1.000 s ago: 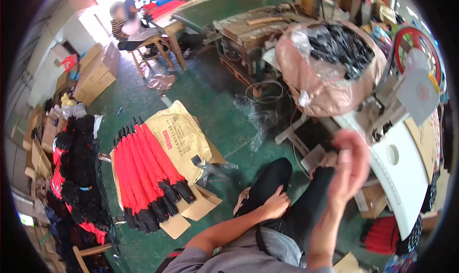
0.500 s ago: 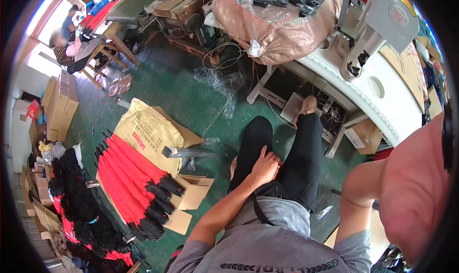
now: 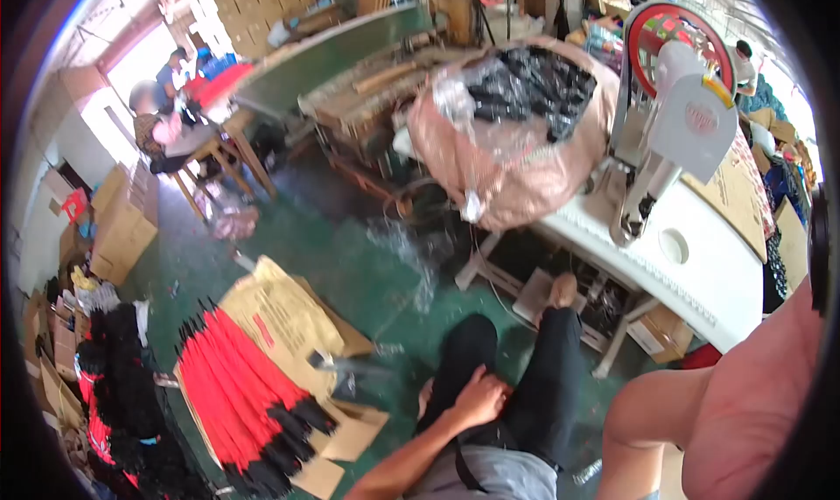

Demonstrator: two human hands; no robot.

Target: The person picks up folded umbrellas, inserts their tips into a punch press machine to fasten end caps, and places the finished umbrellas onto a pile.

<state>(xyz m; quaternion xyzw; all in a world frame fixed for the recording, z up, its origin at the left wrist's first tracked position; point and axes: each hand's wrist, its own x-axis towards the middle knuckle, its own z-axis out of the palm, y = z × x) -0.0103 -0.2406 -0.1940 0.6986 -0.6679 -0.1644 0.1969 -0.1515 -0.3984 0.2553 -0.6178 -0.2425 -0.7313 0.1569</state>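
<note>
My left hand [image 3: 483, 397] rests on the inner thigh of my black trousers [image 3: 544, 395], loosely bent, thumb apart, holding nothing I can see. My right arm is bent up close to the camera at the right edge. The blurred pink shape there is my right hand or forearm [image 3: 761, 404]; its fingers are out of view. Left of my legs lies a row of folded red umbrellas [image 3: 232, 382] with black ends, on cardboard. A yellow-brown printed paper sack [image 3: 284, 316] lies against them.
Ahead, a white machine table [image 3: 604, 229] carries a grey machine [image 3: 696, 119] with a red wheel, beside a pink woven sack [image 3: 516, 181] of black plastic-wrapped items. Black and red bundles [image 3: 131, 395] heap at left. Two people sit near a far-left table; another stands at far right.
The view has tilted upward, showing more of the room and the machine's red wheel. My left hand stays on my thigh, and my right arm remains raised.
</note>
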